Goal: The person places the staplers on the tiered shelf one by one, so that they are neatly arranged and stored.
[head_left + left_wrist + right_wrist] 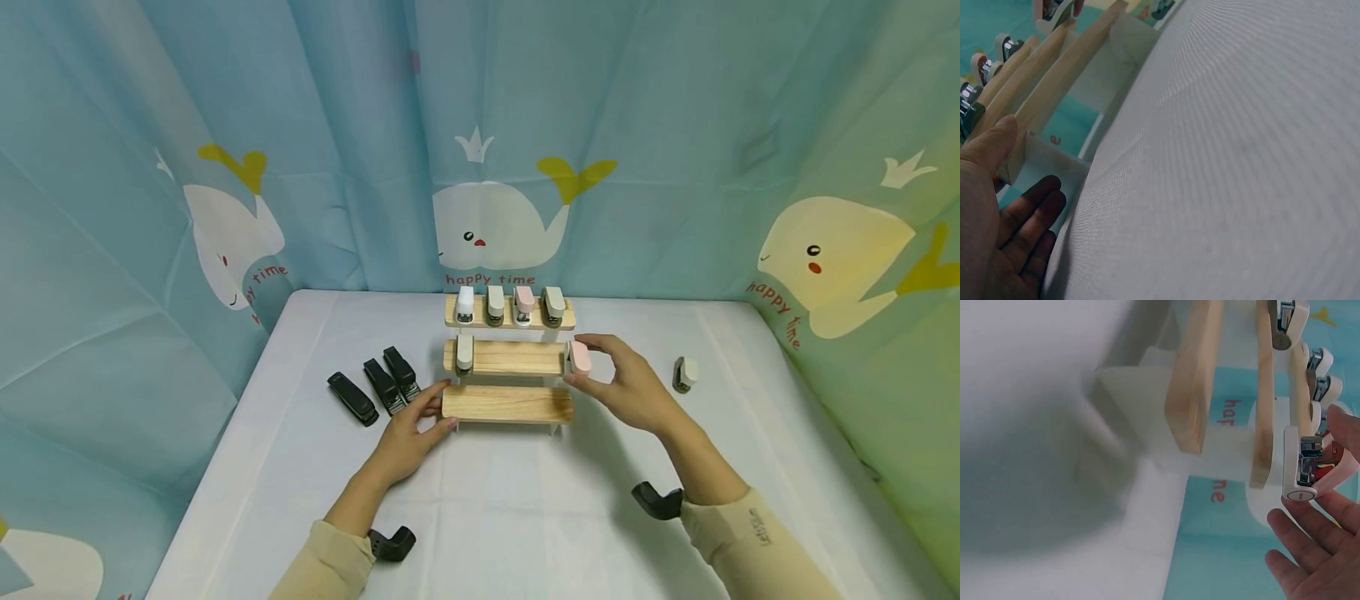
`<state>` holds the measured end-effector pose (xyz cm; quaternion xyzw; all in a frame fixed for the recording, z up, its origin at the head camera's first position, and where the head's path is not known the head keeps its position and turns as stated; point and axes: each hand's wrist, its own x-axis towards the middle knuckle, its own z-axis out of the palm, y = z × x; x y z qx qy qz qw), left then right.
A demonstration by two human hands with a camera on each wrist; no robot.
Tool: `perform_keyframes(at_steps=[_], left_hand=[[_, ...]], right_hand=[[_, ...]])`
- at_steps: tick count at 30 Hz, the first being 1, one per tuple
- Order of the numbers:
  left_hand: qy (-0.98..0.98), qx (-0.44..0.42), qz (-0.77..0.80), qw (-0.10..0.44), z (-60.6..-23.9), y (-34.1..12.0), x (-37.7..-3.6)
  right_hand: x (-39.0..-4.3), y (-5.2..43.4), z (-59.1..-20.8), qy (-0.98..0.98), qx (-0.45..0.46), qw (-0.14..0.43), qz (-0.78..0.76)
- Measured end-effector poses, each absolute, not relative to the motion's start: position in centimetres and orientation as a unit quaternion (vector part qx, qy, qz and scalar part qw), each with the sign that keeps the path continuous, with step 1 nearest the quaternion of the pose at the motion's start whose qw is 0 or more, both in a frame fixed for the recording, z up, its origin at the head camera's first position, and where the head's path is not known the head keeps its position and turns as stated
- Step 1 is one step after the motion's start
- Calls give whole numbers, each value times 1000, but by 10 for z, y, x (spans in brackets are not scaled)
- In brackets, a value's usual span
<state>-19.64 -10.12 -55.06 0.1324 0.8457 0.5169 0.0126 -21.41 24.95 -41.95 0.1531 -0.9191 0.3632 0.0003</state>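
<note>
My right hand pinches a small pink-and-white stapler between thumb and fingertips, holding it at the right end of the middle step of the three-tier pale wooden display stand. In the right wrist view the stapler sits against the end of that middle board, its metal mouth showing, with my fingers curved loosely below it.

My left hand rests at the stand's lower left corner, thumb laid on the end of the bottom board and the other fingers straight along the table beside it; it grips nothing. The left wrist view shows the thumb against the wood and the fingers stretched out below.

On the stand's middle step, at its left end, one white stapler stands alone. On the top step stand four small staplers in a row: white, grey-white, pink, grey.

Left of the stand three black staplers lie side by side on the white tablecloth. Right of the stand, well apart from it, a single grey-white stapler sits on the cloth. Behind the stand hangs a blue curtain printed with whales.
</note>
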Motion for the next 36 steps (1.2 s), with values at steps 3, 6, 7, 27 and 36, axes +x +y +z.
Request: perform_keyframes(at_steps=[3,6,7,27,36], left_hand=[[845,132,518,16,-551,-101,-197],[848,130,514,16,-551,-101,-197],[848,129,514,17,-551,-101,-197],[840,140,524,13,-551,-101,-197],[843,133,520,17,-548,-101,-196]], right_hand=[[-214,244,-419,-918,155,-2,364],[-214,239,-420,-917,157,-6,367],[-215,238,-420,-916,159,-7,368],[-220,207,-423,-897,205,-3,392],[-223,196,-425,-878,213,-17,428]])
